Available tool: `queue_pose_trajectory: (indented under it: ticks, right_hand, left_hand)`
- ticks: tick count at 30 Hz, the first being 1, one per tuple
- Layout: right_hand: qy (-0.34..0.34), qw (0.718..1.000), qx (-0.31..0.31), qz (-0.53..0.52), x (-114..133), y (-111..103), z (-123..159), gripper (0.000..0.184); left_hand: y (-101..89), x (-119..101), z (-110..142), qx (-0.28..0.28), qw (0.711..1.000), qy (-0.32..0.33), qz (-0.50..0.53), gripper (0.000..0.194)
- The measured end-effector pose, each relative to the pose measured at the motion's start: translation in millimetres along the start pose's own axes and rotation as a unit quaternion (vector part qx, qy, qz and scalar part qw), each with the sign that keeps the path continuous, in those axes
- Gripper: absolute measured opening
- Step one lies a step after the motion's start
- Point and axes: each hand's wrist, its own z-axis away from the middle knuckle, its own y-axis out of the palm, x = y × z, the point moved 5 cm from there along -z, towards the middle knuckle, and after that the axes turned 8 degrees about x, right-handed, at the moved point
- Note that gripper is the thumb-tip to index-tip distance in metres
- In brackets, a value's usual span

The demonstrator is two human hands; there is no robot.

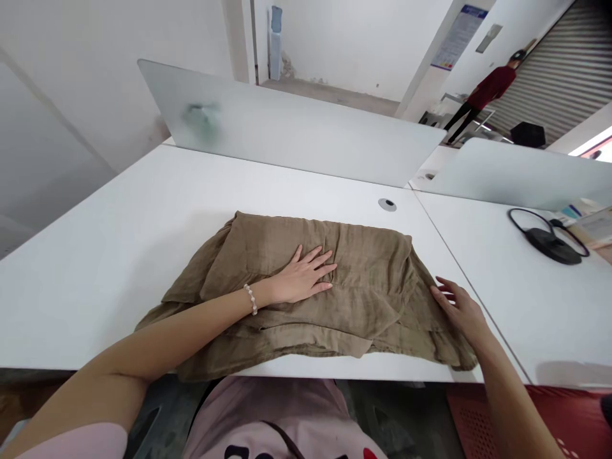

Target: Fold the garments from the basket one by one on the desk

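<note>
Lying rumpled before us, a brown cloth (361, 280) covers a white desk's (115, 236) near middle. Our left hand (303, 276) rests flat on it, gripping nothing; our right hand (461, 310) curves loosely, unclenched, at its right edge. We seem mid-smoothing; next, that edge likely calls for light straightening.

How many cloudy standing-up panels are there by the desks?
2. One frosted panel stands at the far edge of the white desk, beyond the brown cloth; a second panel stands right of it, running to the picture's edge. More may be hidden.
</note>
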Motion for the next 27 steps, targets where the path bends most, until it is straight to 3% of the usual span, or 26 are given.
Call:
queue_pose_trajectory:
  ticks: [3,8,11,14,17,23,27]
  right_hand:
    - [0.038,0.99,0.051,-0.128,7.7,5.3,6.0,0.075]
    - [0.035,0.934,0.142,-0.326,56.4,10.6,17.5,0.062]
    - [0.018,0.921,0.118,-0.37,88.3,5.3,21.0,0.068]
    - [-0.033,0.916,0.096,-0.387,124.4,3.8,26.0,0.07]
    - [-0.108,0.918,0.081,-0.373,167.7,9.9,36.0,0.071]
    - [-0.313,0.914,0.062,-0.249,263.8,39.2,70.5,0.068]
    - [-0.4,0.898,0.087,-0.164,313.5,68.0,94.3,0.062]
  left_hand:
    - [1.3,2.7,-0.2,0.005,1.0,-0.004,0.004,0.066]
    - [-3.8,3.4,1.4,0.011,0.998,0.003,0.068,0.066]
    - [-20.0,1.0,8.0,-0.025,0.987,-0.009,0.159,0.059]
    - [-41.0,-3.4,15.0,-0.091,0.957,-0.017,0.276,0.05]
    - [-49.8,-10.8,13.0,-0.101,0.889,0.012,0.446,0.05]
    - [-54.3,-26.3,5.6,-0.084,0.689,0.039,0.719,0.063]
    - [-67.1,-21.2,33.4,-0.126,0.615,0.033,0.778,0.06]
